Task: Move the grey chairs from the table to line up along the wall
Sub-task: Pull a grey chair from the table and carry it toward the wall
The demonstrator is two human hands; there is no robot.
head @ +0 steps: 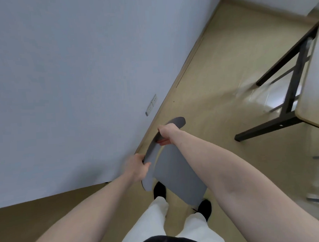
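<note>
A grey chair (pixel 175 173) with a curved backrest is directly in front of me, close to the pale wall (pixel 70 69). My left hand (pixel 138 167) grips the near end of the backrest. My right hand (pixel 167 134) grips the backrest farther along, near its far end. The grey seat points back toward my feet. The chair's legs are hidden under the seat.
A table (pixel 311 99) with a light top and black metal legs stands at the right. A wall socket (pixel 151 104) sits low on the wall. Tan floor runs along the skirting toward the far corner. My black shoes are beside the seat.
</note>
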